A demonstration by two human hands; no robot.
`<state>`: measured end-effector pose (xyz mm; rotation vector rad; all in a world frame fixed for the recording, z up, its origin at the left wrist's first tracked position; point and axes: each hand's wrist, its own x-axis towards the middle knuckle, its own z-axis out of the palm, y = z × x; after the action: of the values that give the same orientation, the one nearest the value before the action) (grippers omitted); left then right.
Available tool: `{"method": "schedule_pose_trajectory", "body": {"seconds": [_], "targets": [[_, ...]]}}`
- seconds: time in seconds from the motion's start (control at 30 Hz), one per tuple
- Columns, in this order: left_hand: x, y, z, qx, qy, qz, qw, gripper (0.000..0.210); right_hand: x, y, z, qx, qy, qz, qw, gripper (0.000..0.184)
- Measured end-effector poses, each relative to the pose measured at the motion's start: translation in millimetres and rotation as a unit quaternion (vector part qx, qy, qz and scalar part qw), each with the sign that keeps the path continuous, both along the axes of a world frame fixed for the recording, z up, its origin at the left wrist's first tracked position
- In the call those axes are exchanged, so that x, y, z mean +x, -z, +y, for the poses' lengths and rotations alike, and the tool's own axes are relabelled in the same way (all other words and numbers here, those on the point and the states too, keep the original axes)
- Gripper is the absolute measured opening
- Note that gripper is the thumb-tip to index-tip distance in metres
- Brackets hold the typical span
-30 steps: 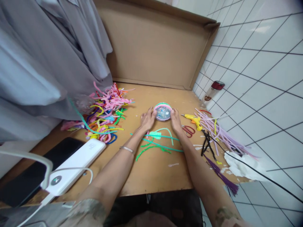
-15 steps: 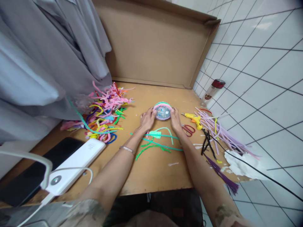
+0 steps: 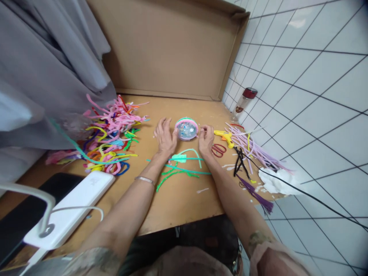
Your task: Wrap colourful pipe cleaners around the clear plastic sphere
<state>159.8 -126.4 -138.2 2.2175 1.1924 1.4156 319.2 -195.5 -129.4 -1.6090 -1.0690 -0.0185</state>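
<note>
A small round clear case (image 3: 186, 131), with a pink rim and a green edge behind it, lies on the table between my hands. Small shiny bits show through it, too fine to name. My left hand (image 3: 166, 137) is open beside its left side, fingers spread, the thumb close to the rim. On the other side my right hand (image 3: 206, 140) is apart from the case, its fingers loosely bent with nothing in them. Between my wrists and the case lie green pipe cleaners (image 3: 184, 173) and a mint-green piece (image 3: 178, 158).
A heap of coloured pipe cleaners (image 3: 115, 126) lies left. Right of my hand are red-handled scissors (image 3: 219, 150), a yellow glue gun (image 3: 224, 137), lilac pipe cleaners (image 3: 253, 147) and a bottle (image 3: 243, 103). A white power bank (image 3: 71, 209) sits front left. Cardboard (image 3: 166, 50) stands behind.
Both hands have let go of the round case and moved outward from it. My left fingers have spread. The whole view has shifted, so things appear farther left.
</note>
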Motion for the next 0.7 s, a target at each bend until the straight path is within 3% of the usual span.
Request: {"method": "schedule_pose_trajectory", "body": {"seconds": [0.2,0.3,0.37,0.47,0.57,0.63,0.7], "targets": [[1,-6.1,-9,0.031,0.014,0.023,0.999,0.058,-8,-11.8,-18,0.007,0.015,-0.061,0.998,0.033],[2,-5.1,-10,0.038,0.013,0.015,0.999,0.056,9,-28.7,-30,0.000,0.041,-0.096,0.995,0.037],[2,-4.7,-10,0.039,0.014,0.008,0.999,0.055,33,-44.3,-37,-0.023,0.098,-0.103,0.990,0.035],[2,-5.3,-10,0.039,0.020,-0.003,0.999,0.052,80,-66.2,-49,-0.156,0.221,-0.053,0.961,0.025],[3,-6.4,-11,0.040,0.025,-0.011,0.999,0.050,125,-76.6,-64,-0.310,0.331,-0.024,0.891,0.022],[3,-6.8,-11,0.038,0.028,-0.011,0.999,0.048,146,-75.9,-74,-0.383,0.330,-0.010,0.863,0.019],[3,-6.9,-11,0.036,0.029,-0.011,0.999,0.047,161,-71.1,-82,-0.410,0.292,0.012,0.864,0.014]]}}
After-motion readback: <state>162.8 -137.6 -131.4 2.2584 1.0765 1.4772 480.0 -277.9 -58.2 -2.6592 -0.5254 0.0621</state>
